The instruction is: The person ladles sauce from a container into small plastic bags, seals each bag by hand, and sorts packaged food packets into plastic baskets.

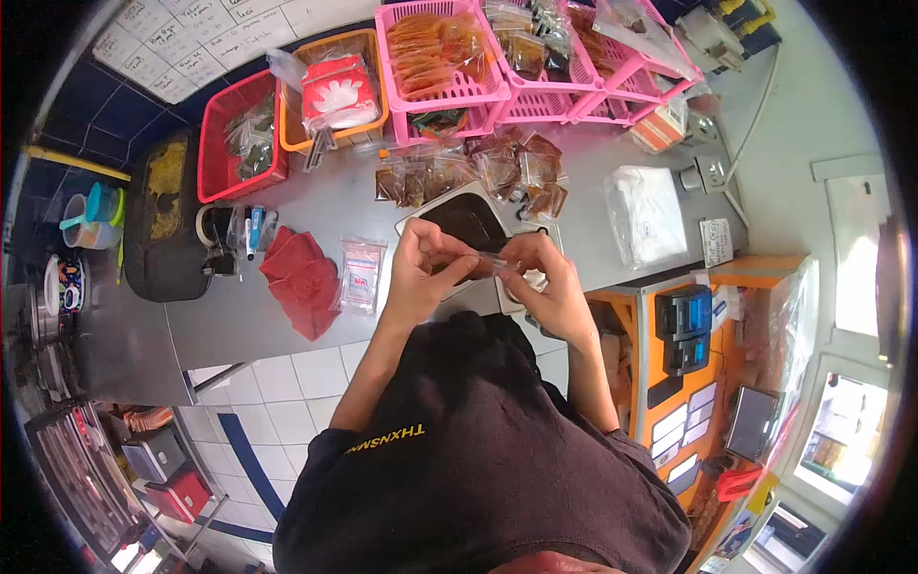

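Observation:
Both my hands meet at the table's front edge, pinching a small clear plastic bag (491, 263) between them. My left hand (426, 273) grips its left side with thumb and fingers, and my right hand (549, 290) grips its right side. Just beyond them is a pale-rimmed tray (409, 224) with dark brown contents, partly hidden by my hands. Several filled brown sachets (421, 179) lie behind the tray. Left of my left hand are a pack of small zip bags (361, 277) and a crumpled red cloth (300, 277).
Pink baskets (449, 115) with filled sachets line the back, beside an orange basket (287, 115) and a red basket (212, 163). A stack of clear plastic bags (650, 215) lies right. Tape and markers (254, 231) are left, near a black case (143, 258).

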Motion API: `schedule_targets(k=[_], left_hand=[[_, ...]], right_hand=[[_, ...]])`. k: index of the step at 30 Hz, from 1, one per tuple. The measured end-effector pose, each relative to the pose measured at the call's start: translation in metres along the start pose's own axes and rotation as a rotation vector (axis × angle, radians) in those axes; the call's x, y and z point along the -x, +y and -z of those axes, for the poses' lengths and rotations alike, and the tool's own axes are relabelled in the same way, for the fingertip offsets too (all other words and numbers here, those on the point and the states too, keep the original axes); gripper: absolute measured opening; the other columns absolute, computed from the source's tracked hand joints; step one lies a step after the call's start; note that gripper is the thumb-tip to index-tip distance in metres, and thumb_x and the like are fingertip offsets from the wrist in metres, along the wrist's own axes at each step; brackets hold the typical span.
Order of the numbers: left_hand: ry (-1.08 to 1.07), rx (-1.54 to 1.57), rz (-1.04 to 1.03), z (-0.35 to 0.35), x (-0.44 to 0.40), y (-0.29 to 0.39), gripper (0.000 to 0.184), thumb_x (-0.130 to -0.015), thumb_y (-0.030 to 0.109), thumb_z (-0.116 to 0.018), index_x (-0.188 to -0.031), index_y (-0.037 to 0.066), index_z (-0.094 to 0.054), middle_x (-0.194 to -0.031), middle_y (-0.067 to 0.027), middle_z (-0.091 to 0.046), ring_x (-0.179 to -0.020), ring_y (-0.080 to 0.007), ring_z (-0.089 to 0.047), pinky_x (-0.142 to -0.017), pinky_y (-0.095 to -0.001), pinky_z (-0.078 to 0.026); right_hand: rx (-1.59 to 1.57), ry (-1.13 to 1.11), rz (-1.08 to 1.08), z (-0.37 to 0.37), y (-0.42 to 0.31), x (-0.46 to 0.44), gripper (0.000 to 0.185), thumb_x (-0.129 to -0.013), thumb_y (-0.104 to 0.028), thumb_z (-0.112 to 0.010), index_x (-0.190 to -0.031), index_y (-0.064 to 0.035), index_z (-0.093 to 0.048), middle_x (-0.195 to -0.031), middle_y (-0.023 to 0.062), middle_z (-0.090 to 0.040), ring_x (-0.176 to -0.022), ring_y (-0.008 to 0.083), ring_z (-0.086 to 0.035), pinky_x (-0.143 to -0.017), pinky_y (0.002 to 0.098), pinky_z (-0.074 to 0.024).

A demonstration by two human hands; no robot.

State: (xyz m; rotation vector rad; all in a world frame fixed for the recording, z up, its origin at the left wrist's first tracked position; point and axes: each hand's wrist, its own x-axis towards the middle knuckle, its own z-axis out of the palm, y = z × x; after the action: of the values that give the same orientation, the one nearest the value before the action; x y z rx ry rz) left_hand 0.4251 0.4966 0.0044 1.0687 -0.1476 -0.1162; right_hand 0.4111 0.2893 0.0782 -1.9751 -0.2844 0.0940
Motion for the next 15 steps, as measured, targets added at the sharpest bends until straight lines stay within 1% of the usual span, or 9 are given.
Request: schedule_targets(k=[1,2,4,5,7,12,14,15], left_hand=[[-0.018,-0.07,0.021,0.0,0.001,0.001,0.043,-0.091,-0.008,-0.074,-0.102,0.011,-0.037,-0.098,-0.0122,-0.071,-0.091,-0.0173,-0.072,-0.082,-0.0304,-0.059],[-0.014,-0.075,0.019,-0.001,0.001,0.0,0.043,-0.091,-0.008,-0.074,-0.102,0.011,-0.037,-0.098,-0.0122,-0.071,-0.091,-0.0173,-0.072,-0.082,-0.0304,-0.059],[-0.062,-0.116,0.04,-0.003,0.002,-0.003,0.041,-0.092,-0.008,-0.073,-0.102,0.011,-0.037,-0.098,-0.0123,-0.071,-0.092,-0.0164,-0.072,-0.082,-0.0312,-0.059],[-0.051,-0.125,0.035,-0.003,0.002,-0.003,0.041,-0.092,-0.008,-0.073,-0.102,0.011,-0.037,-0.098,-0.0123,-0.071,-0.092,-0.0164,-0.072,-0.082,-0.0312,-0.059],[-0.081,-0.09,0.083,-0.003,0.001,-0.002,0.043,-0.09,-0.011,-0.072,-0.102,0.011,-0.036,-0.098,-0.0132,-0.071,-0.093,-0.0167,-0.071,-0.08,-0.0287,-0.058],[-0.101,-0.111,0.077,-0.001,0.002,0.004,0.039,-0.092,-0.009,-0.071,-0.098,0.01,-0.038,-0.096,-0.0117,-0.071,-0.093,-0.0157,-0.071,-0.084,-0.0307,-0.058],[-0.069,-0.153,0.013,0.001,0.002,0.004,0.04,-0.091,-0.01,-0.071,-0.096,0.01,-0.037,-0.096,-0.0132,-0.071,-0.092,-0.0164,-0.07,-0.086,-0.0313,-0.056],[-0.078,-0.152,0.013,0.0,0.002,0.004,0.04,-0.091,-0.01,-0.071,-0.096,0.01,-0.037,-0.096,-0.0132,-0.071,-0.092,-0.0164,-0.07,-0.086,-0.0313,-0.056]], right_hand=[[-0.022,0.022,-0.06,-0.002,-0.001,0.0,0.013,-0.092,-0.002,-0.072,-0.104,0.0012,-0.067,-0.102,0.0105,-0.07,-0.092,0.0197,-0.068,-0.083,0.0336,-0.0544],[-0.026,0.019,-0.057,-0.004,0.0,0.0,0.013,-0.092,-0.002,-0.072,-0.104,0.0012,-0.067,-0.102,0.0105,-0.07,-0.092,0.0197,-0.068,-0.083,0.0336,-0.0544],[0.09,0.0,-0.008,-0.009,0.003,-0.003,0.016,-0.09,-0.003,-0.074,-0.103,0.0018,-0.067,-0.099,0.0113,-0.071,-0.091,0.0217,-0.07,-0.085,0.0344,-0.0549],[0.083,-0.009,0.001,-0.012,0.004,-0.004,0.016,-0.09,-0.003,-0.074,-0.103,0.0018,-0.067,-0.099,0.0113,-0.071,-0.091,0.0217,-0.07,-0.085,0.0344,-0.0549],[0.084,0.024,-0.055,-0.015,0.006,-0.004,0.018,-0.088,-0.003,-0.074,-0.104,0.0021,-0.068,-0.097,0.0126,-0.072,-0.092,0.0236,-0.07,-0.085,0.0349,-0.0549],[0.09,0.045,-0.017,-0.022,0.014,-0.003,0.018,-0.087,-0.005,-0.075,-0.102,0.0022,-0.068,-0.096,0.0132,-0.072,-0.091,0.0243,-0.07,-0.085,0.0346,-0.0544],[0.082,0.062,-0.013,-0.025,0.016,-0.003,0.018,-0.087,-0.006,-0.075,-0.101,0.0023,-0.069,-0.095,0.0131,-0.072,-0.091,0.0242,-0.07,-0.085,0.0343,-0.0542],[0.072,0.066,-0.025,-0.027,0.017,-0.004,0.018,-0.088,-0.008,-0.075,-0.102,0.0021,-0.069,-0.094,0.0135,-0.073,-0.088,0.0234,-0.07,-0.084,0.0346,-0.0543]])
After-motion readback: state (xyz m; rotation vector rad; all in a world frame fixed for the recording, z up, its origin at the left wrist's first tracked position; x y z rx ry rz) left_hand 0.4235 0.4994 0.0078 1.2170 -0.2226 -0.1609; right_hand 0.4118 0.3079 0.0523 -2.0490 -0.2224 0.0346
